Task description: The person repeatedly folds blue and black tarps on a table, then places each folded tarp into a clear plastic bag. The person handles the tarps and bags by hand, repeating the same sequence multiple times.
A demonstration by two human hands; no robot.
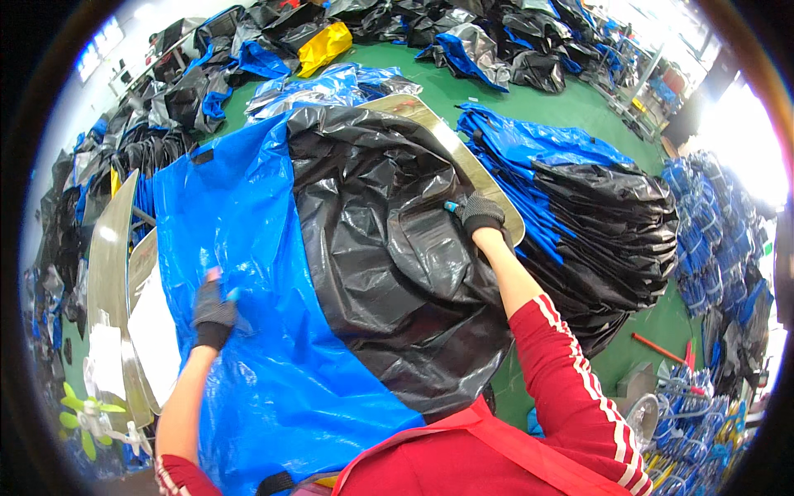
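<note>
A big sheet of plastic, blue (248, 248) on its left half and black (380, 248) on its right, lies spread over a shiny metal table (488, 186). My left hand (213, 310), in a dark fingerless glove, presses flat on the blue half near its left edge. In a dark glove, my right hand (480, 213) grips the black half at the table's right edge, fingers closed on the crinkled plastic. Both sleeves are red with white stripes.
A tall stack of folded blue-and-black bags (595, 215) stands right of the table. Heaps of similar bags (463, 37) and a yellow one (324, 45) cover the green floor behind. Blue strap bundles (711, 231) lie far right. Metal plates (112, 264) stand left.
</note>
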